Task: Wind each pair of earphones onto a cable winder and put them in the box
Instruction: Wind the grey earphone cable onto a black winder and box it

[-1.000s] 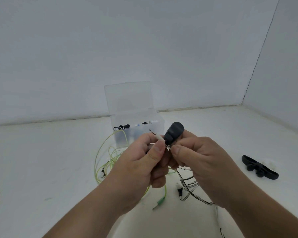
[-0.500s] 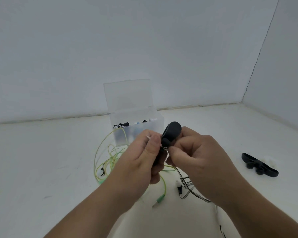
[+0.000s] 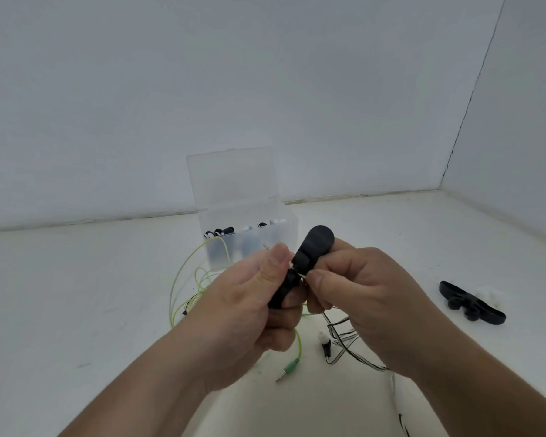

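Both hands meet over the white table, in front of the clear plastic box [image 3: 284, 244]. My left hand [image 3: 252, 313] grips the lower end of a black cable winder [image 3: 312, 247], thumb pressed on its middle. My right hand [image 3: 360, 298] pinches a thin black-and-white earphone cable [image 3: 344, 339] against the winder's waist. That cable hangs down from my right hand to a white and black earbud [image 3: 323, 342] on the table. A loose green earphone cable [image 3: 186, 279] lies coiled left of the hands, its green jack plug [image 3: 289, 367] below them.
The box stands with its lid [image 3: 234, 178] up and holds several wound earphones. A second black winder [image 3: 472, 304] lies at the right with a white piece [image 3: 492, 293] behind it. White walls close the table at the back and right.
The jack plug tip that stuck out between my thumbs a second ago has been tucked down against the winder. My left thumb has moved onto the winder's middle.
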`<state>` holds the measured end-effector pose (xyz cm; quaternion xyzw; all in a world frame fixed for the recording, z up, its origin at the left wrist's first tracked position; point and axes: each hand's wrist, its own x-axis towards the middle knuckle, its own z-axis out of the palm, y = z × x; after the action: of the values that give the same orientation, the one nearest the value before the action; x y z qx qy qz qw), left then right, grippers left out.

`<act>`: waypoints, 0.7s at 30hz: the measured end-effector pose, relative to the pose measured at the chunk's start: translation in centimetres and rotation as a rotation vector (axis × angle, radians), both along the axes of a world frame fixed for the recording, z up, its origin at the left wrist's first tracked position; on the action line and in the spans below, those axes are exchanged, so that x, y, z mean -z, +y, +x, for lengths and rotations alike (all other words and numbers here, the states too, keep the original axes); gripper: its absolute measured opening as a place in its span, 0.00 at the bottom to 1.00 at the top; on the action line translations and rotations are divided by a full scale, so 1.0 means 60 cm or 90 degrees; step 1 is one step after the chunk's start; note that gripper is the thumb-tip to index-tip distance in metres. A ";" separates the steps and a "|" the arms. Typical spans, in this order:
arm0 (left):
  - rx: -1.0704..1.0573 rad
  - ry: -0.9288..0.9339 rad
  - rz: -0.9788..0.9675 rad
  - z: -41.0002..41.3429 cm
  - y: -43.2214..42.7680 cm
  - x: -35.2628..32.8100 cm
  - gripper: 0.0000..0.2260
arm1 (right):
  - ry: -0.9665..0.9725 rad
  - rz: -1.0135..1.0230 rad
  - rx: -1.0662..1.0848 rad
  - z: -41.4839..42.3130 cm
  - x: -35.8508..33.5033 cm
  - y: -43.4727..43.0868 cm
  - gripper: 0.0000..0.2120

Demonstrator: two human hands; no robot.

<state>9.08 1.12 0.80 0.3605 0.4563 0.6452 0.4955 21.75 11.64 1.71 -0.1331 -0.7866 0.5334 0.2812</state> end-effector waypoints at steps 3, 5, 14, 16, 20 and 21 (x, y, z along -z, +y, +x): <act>0.027 0.028 0.012 -0.005 0.000 0.004 0.24 | 0.007 -0.050 0.014 -0.002 0.003 0.001 0.15; 0.026 0.043 0.021 -0.006 0.001 0.006 0.19 | 0.018 -0.108 0.014 -0.003 0.005 0.002 0.15; -0.136 0.145 -0.032 -0.003 0.014 0.028 0.20 | -0.004 -0.089 0.078 -0.005 0.008 0.005 0.14; -0.164 0.152 -0.039 -0.006 0.015 0.030 0.18 | -0.028 -0.044 0.105 -0.006 0.008 0.004 0.13; -0.242 0.175 -0.046 -0.007 0.017 0.032 0.20 | -0.058 -0.010 0.141 -0.005 0.003 0.000 0.13; -0.270 0.227 -0.048 -0.006 0.018 0.032 0.18 | -0.067 -0.004 0.145 -0.004 0.001 -0.001 0.13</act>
<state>8.72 2.18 -1.14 0.3459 0.6254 0.6435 0.2742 21.49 11.60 1.64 -0.2503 -0.7783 0.4929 0.2978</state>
